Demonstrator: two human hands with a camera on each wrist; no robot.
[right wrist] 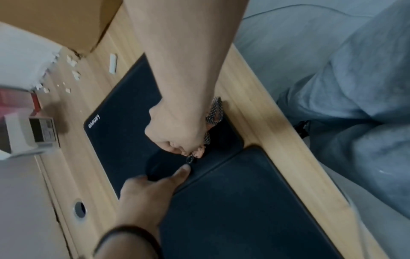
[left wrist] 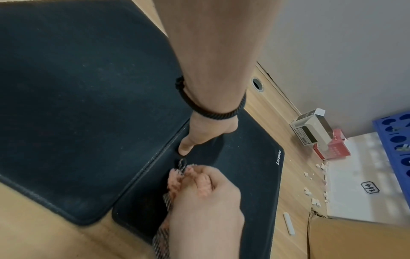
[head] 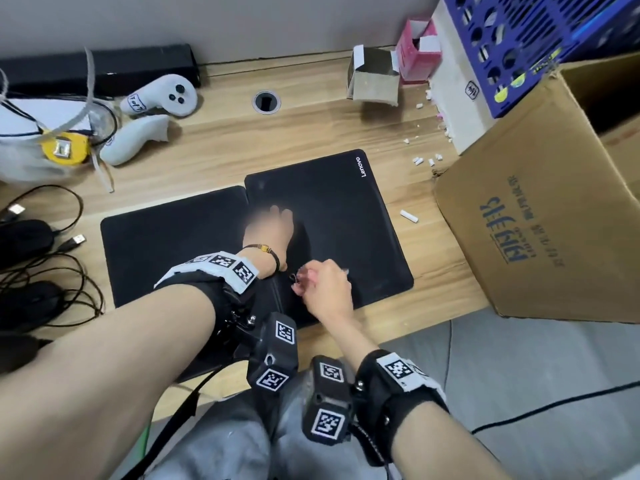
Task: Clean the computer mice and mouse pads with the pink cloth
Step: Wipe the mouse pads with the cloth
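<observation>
Two black mouse pads lie side by side on the wooden desk: a plain one (head: 166,251) (left wrist: 88,105) (right wrist: 233,201) and a Lenovo one (head: 346,209) (left wrist: 250,157) (right wrist: 124,122). My right hand (head: 325,285) (left wrist: 199,201) (right wrist: 177,133) grips the bunched pink cloth (head: 299,280) (left wrist: 175,177) (right wrist: 199,151), which has a black mesh side, on the Lenovo pad's near left corner. My left hand (head: 273,226) (left wrist: 204,133) (right wrist: 150,191) lies flat on the same pad just beyond, its thumb reaching toward the cloth. Two black mice (head: 24,237) (head: 31,299) sit at the desk's left edge.
A large cardboard box (head: 540,216) stands close on the right, with white foam bits (head: 426,161) and a white stick (head: 408,216) in front of it. Two white controllers (head: 159,95), cables (head: 69,240), small boxes (head: 377,77) and a cable hole (head: 266,102) lie farther back.
</observation>
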